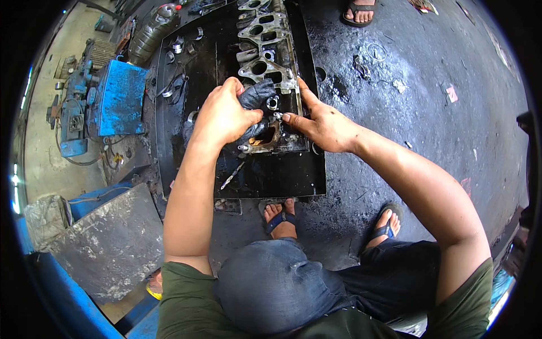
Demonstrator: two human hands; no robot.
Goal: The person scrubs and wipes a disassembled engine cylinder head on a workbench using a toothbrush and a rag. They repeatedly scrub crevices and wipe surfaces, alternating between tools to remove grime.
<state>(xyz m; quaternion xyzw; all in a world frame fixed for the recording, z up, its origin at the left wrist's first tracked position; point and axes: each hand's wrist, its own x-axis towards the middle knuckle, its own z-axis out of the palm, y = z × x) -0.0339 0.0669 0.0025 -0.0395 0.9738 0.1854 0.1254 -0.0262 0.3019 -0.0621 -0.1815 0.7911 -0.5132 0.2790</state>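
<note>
A long metal engine cylinder head (270, 53), with oval and round ports, lies on a black oily metal tray (271, 176). My left hand (223, 116) is closed round a dark, crumpled rag (257, 95), which it presses to the left side of the part near its close end. My right hand (327, 124) grips the right edge of the cylinder head. Its thumb rests on top by a small stud, and its fingers lie along the side. Below the part, a thin drill-bit-like rod (232, 175) lies loose on the tray.
Several curved bearing shells (178, 45) lie at the tray's far left. Left of it stand a blue metal box (120, 99), a motor (73, 113) and a large plastic bottle (152, 35). A person's sandalled foot (359, 11) is at the top. Oily floor (423, 124) extends right.
</note>
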